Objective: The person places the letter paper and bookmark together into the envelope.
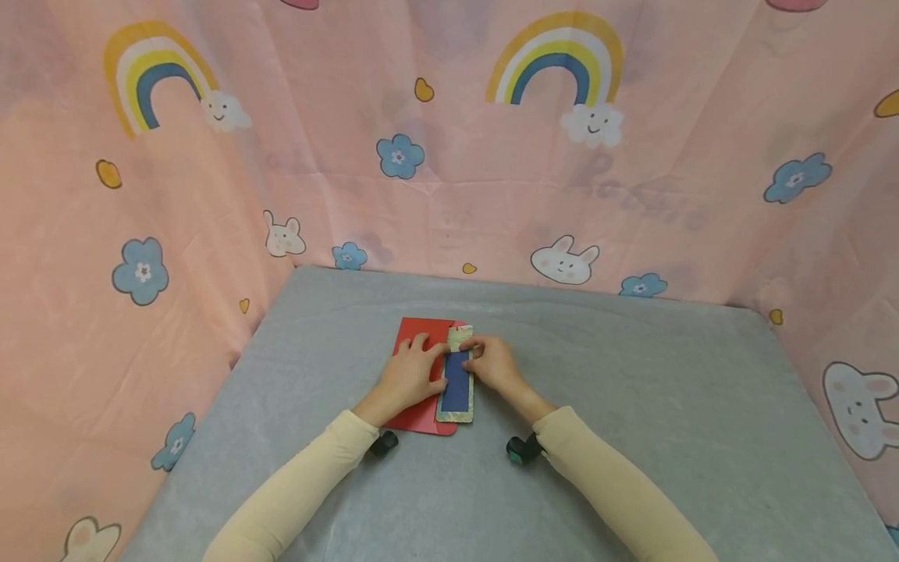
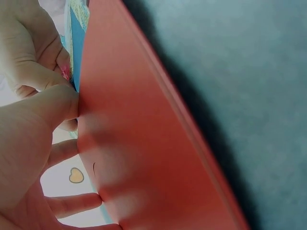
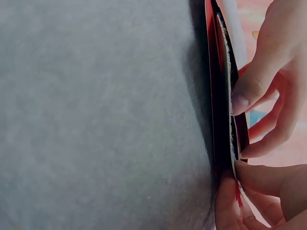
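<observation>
A flat red paper sleeve (image 1: 421, 414) lies on the table, and a bookmark (image 1: 458, 382) with a dark blue middle and a pale patterned border lies along its right side. My left hand (image 1: 413, 371) rests on the sleeve with spread fingers, its thumb against the bookmark's left edge. At the bookmark's upper end, my right hand (image 1: 493, 363) pinches its right edge. A red tassel (image 3: 239, 195) hangs by these pinching fingers in the right wrist view. There the bookmark stands edge-on between the sleeve's layers; how deep it sits is hidden.
Grey cloth (image 1: 667, 437) covers the table. A pink curtain (image 1: 449, 203) with rainbows, rabbits and flowers hangs behind the table and at both sides. Dark wrist devices (image 1: 523, 450) show under the cuffs of both cream sleeves.
</observation>
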### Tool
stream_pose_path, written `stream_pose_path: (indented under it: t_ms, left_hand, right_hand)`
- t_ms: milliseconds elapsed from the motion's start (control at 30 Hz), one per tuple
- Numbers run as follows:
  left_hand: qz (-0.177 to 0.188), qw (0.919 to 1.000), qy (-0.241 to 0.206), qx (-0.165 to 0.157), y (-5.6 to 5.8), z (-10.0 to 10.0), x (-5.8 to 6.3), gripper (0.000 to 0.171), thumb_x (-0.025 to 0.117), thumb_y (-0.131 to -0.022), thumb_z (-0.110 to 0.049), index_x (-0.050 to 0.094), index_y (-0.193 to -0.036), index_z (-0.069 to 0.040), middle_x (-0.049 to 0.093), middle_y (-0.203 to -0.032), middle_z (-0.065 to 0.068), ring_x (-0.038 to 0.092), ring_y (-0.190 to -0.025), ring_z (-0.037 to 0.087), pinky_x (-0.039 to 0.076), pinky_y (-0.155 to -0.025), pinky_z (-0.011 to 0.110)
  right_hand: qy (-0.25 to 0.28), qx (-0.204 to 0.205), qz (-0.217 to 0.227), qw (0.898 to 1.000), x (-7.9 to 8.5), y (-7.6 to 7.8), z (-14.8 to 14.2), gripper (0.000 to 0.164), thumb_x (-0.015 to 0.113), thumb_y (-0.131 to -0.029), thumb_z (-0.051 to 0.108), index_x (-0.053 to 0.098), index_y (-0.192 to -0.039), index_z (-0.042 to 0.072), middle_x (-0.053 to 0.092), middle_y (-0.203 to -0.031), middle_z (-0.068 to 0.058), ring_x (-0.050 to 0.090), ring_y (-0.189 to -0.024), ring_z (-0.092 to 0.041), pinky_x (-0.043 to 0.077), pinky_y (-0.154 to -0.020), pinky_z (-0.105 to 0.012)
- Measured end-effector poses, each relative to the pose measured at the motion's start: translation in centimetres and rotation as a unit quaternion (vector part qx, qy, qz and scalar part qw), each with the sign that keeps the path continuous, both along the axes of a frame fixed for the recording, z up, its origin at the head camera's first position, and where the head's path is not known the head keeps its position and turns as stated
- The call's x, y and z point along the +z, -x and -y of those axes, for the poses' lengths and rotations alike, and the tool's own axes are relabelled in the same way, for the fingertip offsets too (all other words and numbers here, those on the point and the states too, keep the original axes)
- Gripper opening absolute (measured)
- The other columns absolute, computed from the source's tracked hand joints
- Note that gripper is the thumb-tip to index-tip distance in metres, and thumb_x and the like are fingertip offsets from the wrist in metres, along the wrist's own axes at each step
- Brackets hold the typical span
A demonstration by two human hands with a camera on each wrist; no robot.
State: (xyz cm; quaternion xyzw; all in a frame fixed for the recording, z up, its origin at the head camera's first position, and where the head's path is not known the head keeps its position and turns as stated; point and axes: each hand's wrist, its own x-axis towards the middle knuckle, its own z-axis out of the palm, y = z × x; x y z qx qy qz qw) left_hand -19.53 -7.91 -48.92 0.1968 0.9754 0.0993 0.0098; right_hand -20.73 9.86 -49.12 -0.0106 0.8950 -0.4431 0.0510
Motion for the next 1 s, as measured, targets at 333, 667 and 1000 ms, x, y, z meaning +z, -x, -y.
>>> stream_pose_path:
  t_ms: [333, 667, 1000]
  left_hand:
    - [-0.004, 1.0000, -0.004, -0.003, 0.03, 0.09, -0.07, 0.056, 0.074, -0.084, -0.040, 0.057, -0.136, -0.026, 0.049, -0.142, 0.017, 0.052, -0.124, 0.040, 0.057, -0.084, 0.051]
    - [-0.004, 0.9999, 0.009, -0.001, -0.02, 0.17, -0.08, 0.057, 0.074, -0.084, -0.042, 0.057, -0.137, -0.026, 0.049, -0.142, 0.017, 0.052, -0.124, 0.040, 0.058, -0.084, 0.049]
    - [-0.001, 0.9999, 0.010, -0.003, -0.01, 0.05, -0.05, 0.058, 0.073, -0.085, -0.042, 0.056, -0.137, -0.025, 0.049, -0.141, 0.017, 0.052, -0.123, 0.039, 0.058, -0.082, 0.051]
  right_hand:
    - [-0.013, -0.018, -0.004, 1.000, -0.04, 0.20, 0.41, 0.022, 0.075, -0.078, 0.001, 0.073, -0.100, 0.005, 0.057, -0.067, -0.004, 0.050, -0.055, -0.012, 0.039, -0.050, -0.023]
    - [-0.010, -0.013, -0.016, 1.000, -0.54, 0.24, 0.39, 0.020, 0.077, -0.079, 0.002, 0.074, -0.098, 0.006, 0.064, -0.071, -0.008, 0.052, -0.059, -0.013, 0.040, -0.055, -0.023]
    - [-0.016, -0.003, -0.033, 0.999, -0.59, 0.24, 0.37, 0.018, 0.075, -0.080, 0.002, 0.074, -0.097, 0.005, 0.061, -0.074, -0.008, 0.050, -0.062, -0.015, 0.038, -0.055, -0.024]
